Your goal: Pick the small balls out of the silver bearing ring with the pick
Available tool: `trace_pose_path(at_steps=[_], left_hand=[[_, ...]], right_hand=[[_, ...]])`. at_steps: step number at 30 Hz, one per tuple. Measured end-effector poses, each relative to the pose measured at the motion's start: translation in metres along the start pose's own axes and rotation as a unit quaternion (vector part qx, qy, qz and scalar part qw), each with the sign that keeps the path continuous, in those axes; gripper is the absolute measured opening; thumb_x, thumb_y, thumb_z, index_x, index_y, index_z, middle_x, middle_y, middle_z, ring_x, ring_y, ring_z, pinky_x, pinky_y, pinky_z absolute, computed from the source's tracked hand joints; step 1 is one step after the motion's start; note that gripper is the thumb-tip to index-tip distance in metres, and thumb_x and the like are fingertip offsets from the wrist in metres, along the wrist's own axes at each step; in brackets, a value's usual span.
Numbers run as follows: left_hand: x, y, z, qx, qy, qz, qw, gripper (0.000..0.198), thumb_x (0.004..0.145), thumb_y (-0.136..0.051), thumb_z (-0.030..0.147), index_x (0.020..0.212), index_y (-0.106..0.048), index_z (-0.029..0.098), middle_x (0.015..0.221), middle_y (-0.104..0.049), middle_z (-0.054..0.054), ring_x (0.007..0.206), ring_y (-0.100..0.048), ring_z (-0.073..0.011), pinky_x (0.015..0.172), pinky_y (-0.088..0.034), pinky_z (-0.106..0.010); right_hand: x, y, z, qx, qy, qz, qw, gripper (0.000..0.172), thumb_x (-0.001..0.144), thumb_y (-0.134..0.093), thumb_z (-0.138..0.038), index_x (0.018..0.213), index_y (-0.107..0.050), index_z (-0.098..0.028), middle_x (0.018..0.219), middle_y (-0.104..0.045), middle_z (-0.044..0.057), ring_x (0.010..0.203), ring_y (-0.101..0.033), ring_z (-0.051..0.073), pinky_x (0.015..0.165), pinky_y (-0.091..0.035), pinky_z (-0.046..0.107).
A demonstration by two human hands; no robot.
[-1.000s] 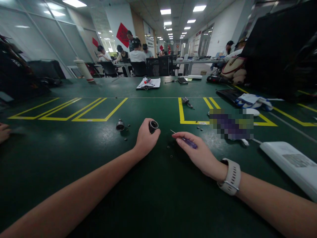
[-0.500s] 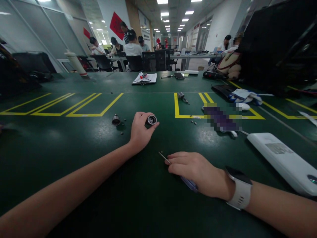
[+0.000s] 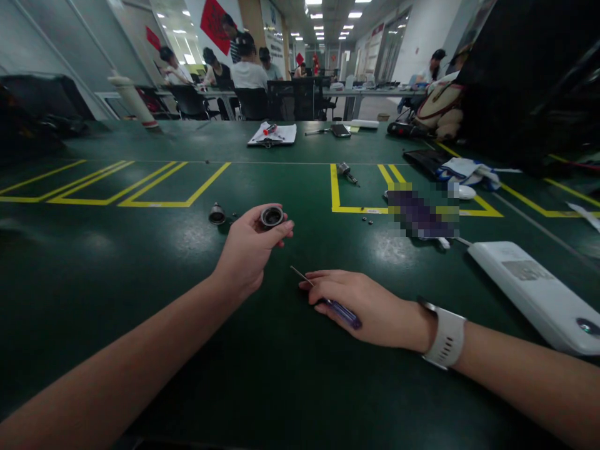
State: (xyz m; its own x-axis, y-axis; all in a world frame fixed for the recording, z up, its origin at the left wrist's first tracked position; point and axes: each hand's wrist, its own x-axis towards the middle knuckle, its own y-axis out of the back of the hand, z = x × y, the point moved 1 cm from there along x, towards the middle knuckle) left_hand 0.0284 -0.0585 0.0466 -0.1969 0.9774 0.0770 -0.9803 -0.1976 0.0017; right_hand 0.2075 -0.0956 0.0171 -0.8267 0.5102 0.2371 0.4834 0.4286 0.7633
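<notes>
My left hand (image 3: 248, 247) is closed around a short round metal housing (image 3: 272, 217), its open, hollow end facing me. My right hand (image 3: 360, 306) rests low over the table with its fingers around a screwdriver (image 3: 344, 314). The screwdriver has a see-through purple handle and a thin shaft pointing up and left, toward the left hand, without touching the housing. Left of my left hand stands another dark metal housing (image 3: 217, 214), with small nut-like pieces (image 3: 234, 216) beside it, partly hidden by the hand.
A metal part with a thin shaft (image 3: 347, 174) lies inside a yellow-taped frame; small nuts (image 3: 367, 220) lie below it. To the right are a blurred purple phone-like object (image 3: 419, 212), a white power bank (image 3: 534, 294) and gloves (image 3: 469, 172). Farther back lies a clipboard (image 3: 272, 134).
My left hand has turned, tipping the housing's open end more toward me. My right hand has shifted up and left, showing more of the screwdriver handle. The small nut near its tip no longer shows.
</notes>
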Motion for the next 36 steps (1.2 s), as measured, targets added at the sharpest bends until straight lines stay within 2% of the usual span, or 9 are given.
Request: trace_pose_path(at_steps=[4,8,10,12,14,16,26,31,36], left_hand=[[-0.01,0.003,0.004,-0.066,0.06,-0.069,0.994,0.021,0.067,-0.067,0.017,0.087,-0.062,0.013,0.089,-0.064,-0.004,0.078,-0.064,-0.0163,0.065,-0.05,-0.026],[-0.02,0.004,0.006,-0.103,0.109,-0.105,0.983,0.02,0.072,-0.062,0.013,0.092,-0.065,0.014,0.095,-0.067,-0.007,0.088,-0.066,-0.0212,0.076,-0.054,-0.034],[-0.024,0.003,0.005,-0.102,0.127,-0.118,0.98,0.023,0.072,-0.063,0.013,0.096,-0.065,0.015,0.097,-0.067,-0.008,0.089,-0.067,-0.0219,0.078,-0.055,-0.036],[-0.028,0.002,0.003,-0.091,0.139,-0.128,0.978,0.027,0.072,-0.065,0.013,0.099,-0.066,0.018,0.098,-0.068,-0.007,0.09,-0.067,-0.0222,0.078,-0.056,-0.037],[-0.031,0.002,0.002,-0.077,0.147,-0.138,0.976,0.031,0.07,-0.067,0.013,0.1,-0.067,0.019,0.097,-0.069,-0.006,0.09,-0.067,-0.0227,0.078,-0.056,-0.039],[-0.033,0.001,0.002,-0.064,0.157,-0.145,0.975,0.032,0.067,-0.068,0.011,0.098,-0.068,0.019,0.094,-0.07,-0.006,0.09,-0.067,-0.0236,0.079,-0.056,-0.04],[-0.037,-0.001,0.002,-0.012,0.168,-0.161,0.973,0.03,0.064,-0.067,0.013,0.094,-0.07,0.019,0.092,-0.071,-0.006,0.092,-0.066,-0.0257,0.079,-0.055,-0.041],[-0.04,-0.002,0.001,-0.001,0.153,-0.159,0.975,0.031,0.064,-0.068,0.016,0.094,-0.07,0.02,0.092,-0.071,-0.006,0.091,-0.065,-0.0251,0.079,-0.054,-0.04],[-0.042,-0.003,0.0,-0.004,0.164,-0.156,0.974,0.032,0.063,-0.067,0.013,0.094,-0.07,0.019,0.091,-0.071,-0.006,0.09,-0.066,-0.0237,0.079,-0.053,-0.039]], right_hand=[[-0.02,0.003,-0.01,0.007,0.026,-0.027,0.999,0.02,0.084,-0.052,-0.007,0.101,-0.058,-0.016,0.114,-0.064,0.011,0.117,-0.053,0.02,0.104,-0.038,0.038],[-0.029,0.012,-0.015,0.118,-0.041,0.106,0.986,0.023,0.087,-0.052,-0.013,0.108,-0.061,-0.019,0.106,-0.068,0.008,0.105,-0.06,0.019,0.095,-0.045,0.037],[-0.031,0.015,-0.01,0.23,-0.138,0.2,0.942,0.02,0.089,-0.052,-0.023,0.105,-0.064,-0.022,0.101,-0.07,0.006,0.095,-0.064,0.019,0.084,-0.051,0.036],[-0.032,0.016,-0.003,0.345,-0.211,0.27,0.874,0.02,0.089,-0.053,-0.032,0.092,-0.069,-0.021,0.084,-0.071,0.005,0.079,-0.065,0.018,0.071,-0.053,0.033],[-0.033,0.016,0.003,0.415,-0.25,0.292,0.825,0.025,0.086,-0.056,-0.037,0.075,-0.069,-0.018,0.065,-0.066,0.003,0.062,-0.061,0.015,0.06,-0.05,0.028],[-0.034,0.014,0.007,0.433,-0.269,0.28,0.813,0.026,0.084,-0.06,-0.038,0.068,-0.067,-0.018,0.058,-0.062,0.001,0.055,-0.057,0.013,0.054,-0.046,0.026],[-0.033,0.016,-0.002,0.237,-0.282,0.198,0.908,0.029,0.088,-0.052,-0.039,0.071,-0.064,-0.019,0.063,-0.064,0.002,0.059,-0.059,0.014,0.056,-0.046,0.027],[-0.034,0.019,-0.022,0.038,-0.187,0.164,0.968,0.022,0.09,-0.049,-0.026,0.071,-0.059,-0.02,0.065,-0.061,0.002,0.059,-0.055,0.014,0.055,-0.043,0.028],[-0.033,0.011,-0.021,-0.068,-0.077,0.127,0.987,0.016,0.089,-0.045,-0.014,0.082,-0.06,-0.016,0.078,-0.065,0.009,0.07,-0.057,0.019,0.061,-0.047,0.033]])
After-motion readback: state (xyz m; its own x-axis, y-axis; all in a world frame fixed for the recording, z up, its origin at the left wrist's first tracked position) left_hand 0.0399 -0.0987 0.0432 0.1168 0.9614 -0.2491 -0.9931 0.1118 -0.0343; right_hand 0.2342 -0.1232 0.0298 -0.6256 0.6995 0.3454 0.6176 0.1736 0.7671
